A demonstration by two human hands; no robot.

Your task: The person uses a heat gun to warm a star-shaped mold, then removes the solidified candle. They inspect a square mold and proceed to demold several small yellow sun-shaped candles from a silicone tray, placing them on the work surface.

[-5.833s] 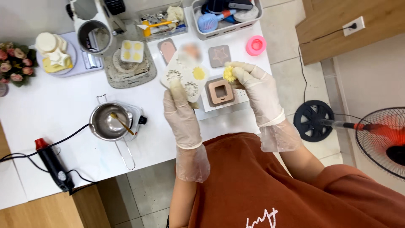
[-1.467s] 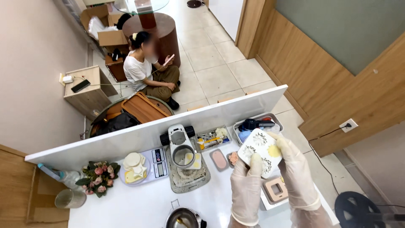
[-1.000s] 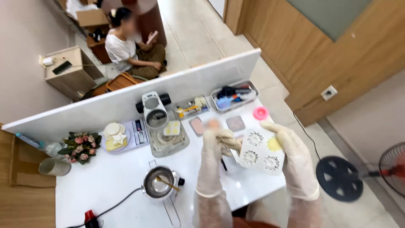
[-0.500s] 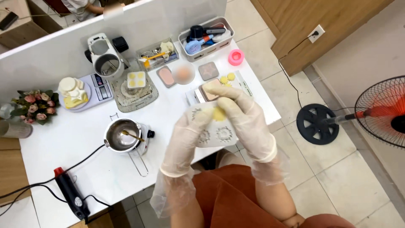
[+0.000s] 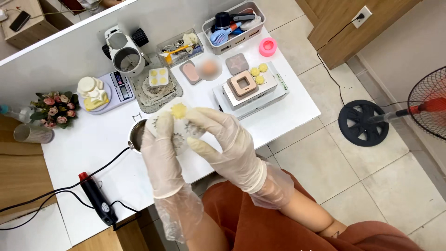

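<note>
Both my hands wear thin clear gloves and hold up a white flower-patterned mould (image 5: 179,122) in front of me, above the white table (image 5: 93,148). My left hand (image 5: 160,153) grips the mould's left side. My right hand (image 5: 218,142) pinches its right side with fingers curled over it. A small yellow flower-shaped piece (image 5: 178,110) sits in the mould's top cavity. The mould hides most of a small metal pot (image 5: 136,135) behind it.
On the table: a white box with a square tan mould (image 5: 245,85) and yellow pieces, a scale with cream shapes (image 5: 95,93), a grey tray (image 5: 155,83), a storage bin (image 5: 234,21), a pink cup (image 5: 267,46), a heat gun (image 5: 97,200), flowers (image 5: 53,107). A fan (image 5: 418,109) stands right.
My view swung from the room beyond the partition down onto the table. My hands kept holding the mould and shifted left, now over the pot.
</note>
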